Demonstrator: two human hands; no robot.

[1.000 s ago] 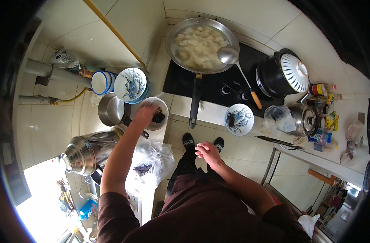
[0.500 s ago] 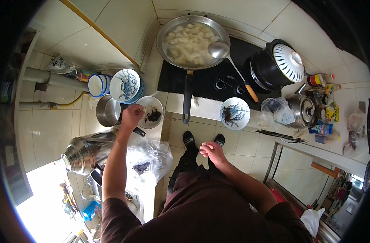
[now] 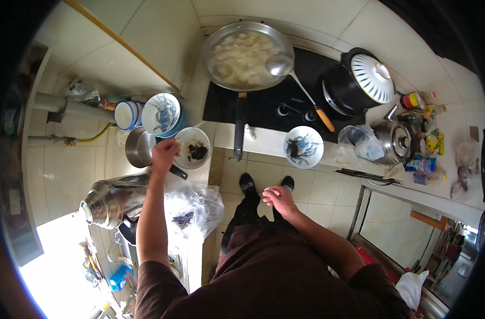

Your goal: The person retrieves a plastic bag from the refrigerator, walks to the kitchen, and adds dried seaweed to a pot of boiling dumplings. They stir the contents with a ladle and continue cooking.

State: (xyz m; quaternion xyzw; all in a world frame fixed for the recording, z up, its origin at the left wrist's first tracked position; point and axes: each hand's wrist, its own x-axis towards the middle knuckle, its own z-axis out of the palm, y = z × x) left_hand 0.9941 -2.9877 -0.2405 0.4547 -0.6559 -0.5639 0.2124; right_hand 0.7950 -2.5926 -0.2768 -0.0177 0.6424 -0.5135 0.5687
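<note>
Identify the near bowl (image 3: 193, 135) by white inner wall and blackish flakes (image 3: 197, 151). Recognise the top bowl (image 3: 161, 114) of the stack by blue-grey branching motif on white. Read a similar blue motif in the single bowl (image 3: 306, 133), possibly overlaid with dark flakes. Note white cups (image 3: 124, 115), blue-rimmed; black pot (image 3: 339, 87); white lid (image 3: 371, 80), dark radial stripes.

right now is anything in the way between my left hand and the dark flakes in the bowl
Nothing visible: the left hand is at the left edge of the bowl, and the dark flakes lie uncovered inside it.
</note>
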